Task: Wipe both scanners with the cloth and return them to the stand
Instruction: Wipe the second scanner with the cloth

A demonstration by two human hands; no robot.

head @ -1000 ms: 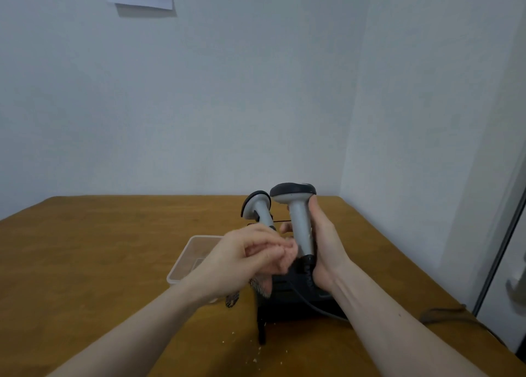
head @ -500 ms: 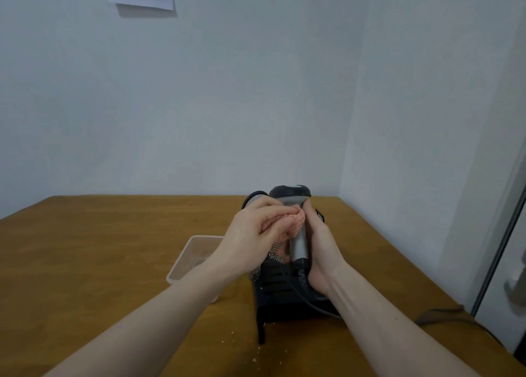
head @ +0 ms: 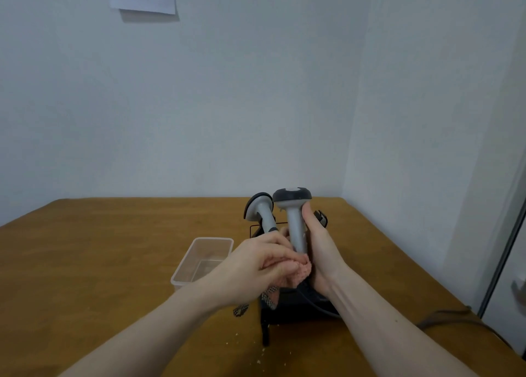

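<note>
While both hands' fingers clamp cloth (head: 299, 274) and scanner (head: 294, 220), clear tub (head: 182, 274) just left.

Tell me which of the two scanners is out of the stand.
The right-hand scanner, upright in the right hand while the left hand rubs the cloth on its handle; the other scanner sits in the stand.

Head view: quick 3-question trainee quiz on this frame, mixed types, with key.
1. True or false: the right hand holds a scanner upright by its handle.
2. The cloth is in which hand? A) left hand B) right C) neither
3. Fill in: the clear tub sits to the ____ of the stand.

Key: 1 true; 2 A; 3 left
</note>
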